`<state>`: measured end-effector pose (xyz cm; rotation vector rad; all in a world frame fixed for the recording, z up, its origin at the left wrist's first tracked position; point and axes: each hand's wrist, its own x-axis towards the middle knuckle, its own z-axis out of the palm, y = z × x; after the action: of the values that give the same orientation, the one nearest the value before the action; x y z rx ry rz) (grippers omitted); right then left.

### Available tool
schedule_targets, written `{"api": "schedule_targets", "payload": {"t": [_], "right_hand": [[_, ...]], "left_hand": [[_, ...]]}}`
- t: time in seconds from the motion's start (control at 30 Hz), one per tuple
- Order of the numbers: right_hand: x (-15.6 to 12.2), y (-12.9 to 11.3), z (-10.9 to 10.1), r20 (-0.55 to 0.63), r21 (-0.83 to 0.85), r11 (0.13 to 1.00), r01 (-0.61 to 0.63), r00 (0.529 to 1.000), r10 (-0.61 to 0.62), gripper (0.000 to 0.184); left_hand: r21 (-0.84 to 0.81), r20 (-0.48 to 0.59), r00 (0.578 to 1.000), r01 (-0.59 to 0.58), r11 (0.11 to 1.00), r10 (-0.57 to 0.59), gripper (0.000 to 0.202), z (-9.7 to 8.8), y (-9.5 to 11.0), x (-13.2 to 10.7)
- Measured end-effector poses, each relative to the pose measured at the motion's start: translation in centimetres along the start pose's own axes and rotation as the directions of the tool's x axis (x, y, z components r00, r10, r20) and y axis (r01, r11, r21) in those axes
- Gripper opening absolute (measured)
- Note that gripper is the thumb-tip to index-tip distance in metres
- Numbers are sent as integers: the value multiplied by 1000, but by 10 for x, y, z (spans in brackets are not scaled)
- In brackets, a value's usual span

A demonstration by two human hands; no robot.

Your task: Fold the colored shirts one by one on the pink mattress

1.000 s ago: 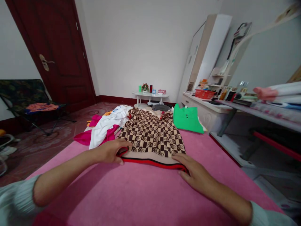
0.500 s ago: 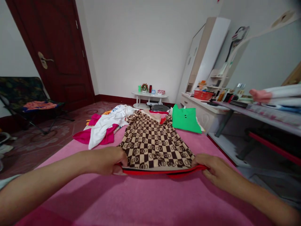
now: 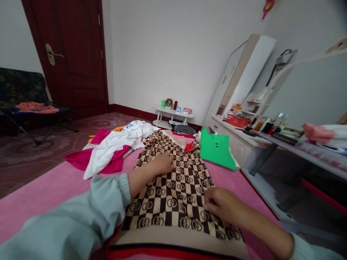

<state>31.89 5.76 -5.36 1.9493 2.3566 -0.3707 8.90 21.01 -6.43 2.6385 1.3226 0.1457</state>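
A short-sleeved shirt [image 3: 173,187] with a brown-and-beige checked print lies spread on the pink bed cover. Its collar points away from me, and its beige hem with black and red edging is closest. My left hand [image 3: 164,163] is over the upper middle of the shirt, fingers curled inward; whether cloth is pinched under them is hidden. Low at the shirt's right side, my right hand [image 3: 221,204] rests with loosely bent fingers, thumb and forefinger apart. The fabric is rumpled beneath it.
White and magenta clothes [image 3: 116,144] are heaped left of the shirt. A folded green garment [image 3: 218,150] lies at its right. Beyond the bed stands a small white table [image 3: 173,112]. A cluttered dresser [image 3: 233,131] and a grey shelf [image 3: 295,150] flank the right side.
Both hands have let go of the hem. My left hand has moved forward onto the shirt's upper middle, my right to its right side. The hem now lies nearer to me.
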Motion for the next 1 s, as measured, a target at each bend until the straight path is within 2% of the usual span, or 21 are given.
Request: {"api": "schedule_targets", "payload": {"t": [0.1, 0.2, 0.3, 0.4, 0.5, 0.53, 0.57, 0.6, 0.63, 0.67, 0.7, 0.73, 0.77, 0.9, 0.97, 1.0], "right_hand": [[35, 8, 0, -123, -40, 999, 32, 992, -36, 11], [74, 17, -1, -262, -115, 991, 67, 960, -96, 21], [119, 23, 0, -308, -199, 976, 90, 940, -149, 26], [166, 28, -4, -282, -264, 955, 134, 936, -210, 28], [213, 42, -25, -178, -244, 949, 199, 953, -245, 27], [228, 49, -36, -184, -203, 961, 190, 956, -228, 28], [242, 57, -47, -246, -153, 977, 150, 952, -184, 36], [254, 65, -57, -375, -92, 994, 62, 922, -92, 44], [263, 72, -65, -504, -25, 999, -33, 864, 16, 52], [270, 78, -71, -606, 43, 992, -118, 786, 120, 56], [272, 82, -73, -669, 98, 979, -180, 716, 199, 58], [271, 84, -73, -691, 126, 969, -210, 683, 238, 57], [266, 83, -69, -689, 132, 968, -215, 682, 246, 54], [212, 71, -33, -606, 9, 994, -108, 790, 92, 26], [177, 66, -14, -576, -59, 989, -137, 814, 78, 20], [161, 66, -6, -571, -74, 980, -186, 814, 111, 20]], "left_hand": [[-37, -81, 992, 98, 994, -101, 63, 31, -26, 25], [-66, -135, 979, 144, 987, -152, 71, 48, -43, 36], [-82, -143, 979, 135, 987, -146, 73, 52, -48, 39], [-98, -146, 977, 139, 985, -152, 75, 52, -47, 39], [-98, -144, 978, 140, 985, -153, 76, 50, -46, 39], [-96, -140, 978, 141, 985, -153, 76, 50, -45, 39], [-94, -136, 978, 144, 985, -156, 76, 50, -45, 39], [-92, -133, 978, 147, 985, -159, 76, 49, -45, 39], [-92, -129, 978, 150, 984, -161, 76, 50, -45, 39], [-92, -128, 978, 151, 984, -162, 76, 50, -45, 39], [-92, -128, 978, 152, 984, -163, 76, 50, -45, 39], [-92, -129, 978, 152, 984, -163, 75, 50, -46, 39], [-92, -131, 978, 150, 984, -162, 76, 50, -46, 39], [-95, -132, 978, 148, 984, -160, 77, 49, -45, 38], [-92, -121, 979, 152, 984, -162, 77, 48, -45, 38], [-89, -116, 980, 153, 984, -162, 77, 48, -45, 39]]}}
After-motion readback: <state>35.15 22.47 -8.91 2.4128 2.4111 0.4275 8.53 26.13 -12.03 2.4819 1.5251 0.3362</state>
